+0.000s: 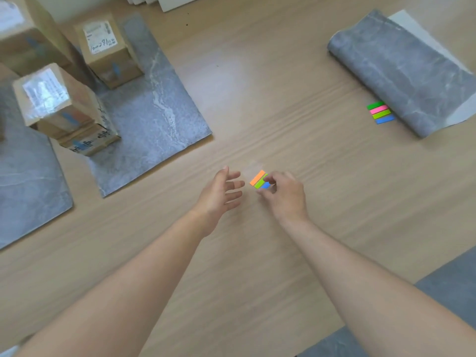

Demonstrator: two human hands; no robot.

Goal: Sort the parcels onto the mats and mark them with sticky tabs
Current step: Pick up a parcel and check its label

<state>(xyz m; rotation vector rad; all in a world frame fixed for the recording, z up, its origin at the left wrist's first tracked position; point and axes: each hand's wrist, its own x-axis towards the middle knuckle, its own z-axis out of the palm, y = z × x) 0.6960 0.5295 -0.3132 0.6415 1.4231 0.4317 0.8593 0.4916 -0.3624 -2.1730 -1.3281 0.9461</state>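
Note:
My right hand (284,195) pinches a small strip of sticky tabs (258,179) with orange, green and blue bands, just above the wooden floor. To its left, a little apart from the tabs, my left hand (222,195) hovers with fingers spread and holds nothing. A second set of tabs (380,112), green, pink and blue, lies on the floor at the right. Two cardboard parcels stand on a grey marbled mat (154,119): a near one (64,109) and one behind it (108,50). A third parcel (28,34) stands at the far left.
A rolled grey mat (401,70) lies at the upper right beside the loose tabs. Another flat grey mat (28,181) covers the floor at the left edge, and a further grey mat (448,284) shows at the bottom right. Bare wooden floor lies between them.

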